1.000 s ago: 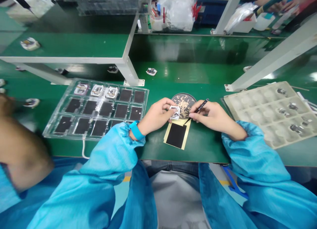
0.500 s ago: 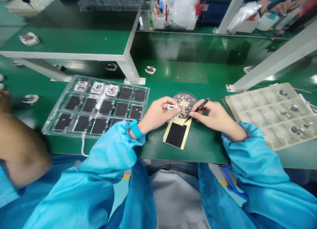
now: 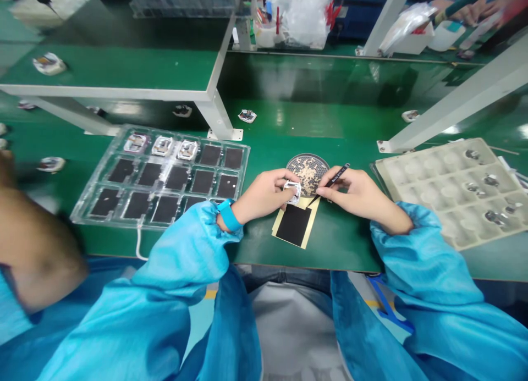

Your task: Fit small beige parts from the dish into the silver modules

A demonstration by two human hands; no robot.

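While the left hand (image 3: 266, 194) is pinching a small white-framed part (image 3: 292, 193) between thumb and fingers, the right hand (image 3: 348, 189) is gripping a slim black tool (image 3: 337, 176), probably tweezers. Its tip is pointing down by the upper right corner of a black sheet (image 3: 293, 225) on yellow backing (image 3: 307, 239); whether it is touching, I cannot tell. The part is hanging just above the sheet's top edge, at the near left side of a round dish (image 3: 292, 162) that is carrying many small pale pieces (image 3: 307, 169). Nothing distinct is showing at the tool's tip.

Progress, judging by layout: work on this part is looking unfinished, since it is sitting in the fingers, not in a pocket. In the clear tray (image 3: 85, 205) to the left, three similar parts are occupying the back row: one (image 3: 136, 143) at the left end, a second (image 3: 162, 145) beside it, a third (image 3: 187, 149) next along. Other visible pockets are showing dark pads only; the sleeve is covering some of the front row. Whether those three are finished or waiting, I cannot tell. Another similar part (image 3: 247, 116) is lying farther back on the bench, apart from both hands.
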